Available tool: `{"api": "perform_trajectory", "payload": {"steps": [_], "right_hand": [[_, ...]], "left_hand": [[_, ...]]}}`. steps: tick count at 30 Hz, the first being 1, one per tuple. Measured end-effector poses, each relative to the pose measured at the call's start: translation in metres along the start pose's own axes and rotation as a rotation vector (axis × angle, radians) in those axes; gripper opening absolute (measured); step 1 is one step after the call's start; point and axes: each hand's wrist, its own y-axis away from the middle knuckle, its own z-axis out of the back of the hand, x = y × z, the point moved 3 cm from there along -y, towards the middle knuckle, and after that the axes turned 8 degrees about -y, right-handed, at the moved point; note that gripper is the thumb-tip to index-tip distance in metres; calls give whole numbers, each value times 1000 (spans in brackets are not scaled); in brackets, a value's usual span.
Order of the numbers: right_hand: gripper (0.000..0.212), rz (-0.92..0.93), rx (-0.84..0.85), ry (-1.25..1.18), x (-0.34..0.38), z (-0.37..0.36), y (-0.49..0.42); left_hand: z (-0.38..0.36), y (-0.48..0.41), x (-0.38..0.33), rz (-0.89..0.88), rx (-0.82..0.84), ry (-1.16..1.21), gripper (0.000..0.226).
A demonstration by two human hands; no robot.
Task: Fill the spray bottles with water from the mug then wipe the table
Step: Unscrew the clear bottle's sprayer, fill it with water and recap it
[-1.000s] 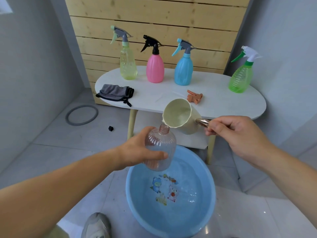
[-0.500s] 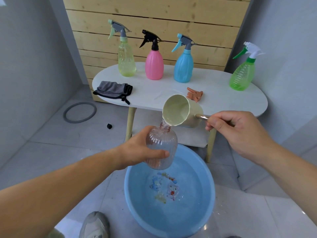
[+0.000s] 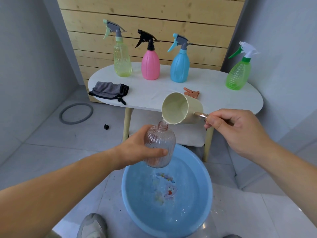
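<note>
head: clear pinkish ribbed bottle [image 3: 160, 145], uncapped, w/ mug [image 3: 181, 109] tipped over neck.

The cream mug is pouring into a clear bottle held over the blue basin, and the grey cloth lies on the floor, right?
Not quite: the head view shows the grey cloth lying on the white table, not the floor. The rest holds: the cream mug pours into the clear bottle held over the blue basin.

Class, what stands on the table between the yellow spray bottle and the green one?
The pink spray bottle and the blue spray bottle, apart from each other, in the head view.
</note>
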Motion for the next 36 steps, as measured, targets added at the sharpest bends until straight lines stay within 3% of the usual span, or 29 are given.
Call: {"api": "perform_trajectory", "payload": {"steps": [22, 33, 36], "right_hand": [[21, 58, 10, 37, 4, 2, 0], [7, 128, -10, 66, -1, 2, 0], [15, 172, -30, 106, 0, 1, 0]], "left_hand": [[-6, -2, -3, 11, 9, 29, 82], [-8, -3, -3, 20, 7, 15, 80], [-8, -3, -3, 27, 11, 18, 76]]}}
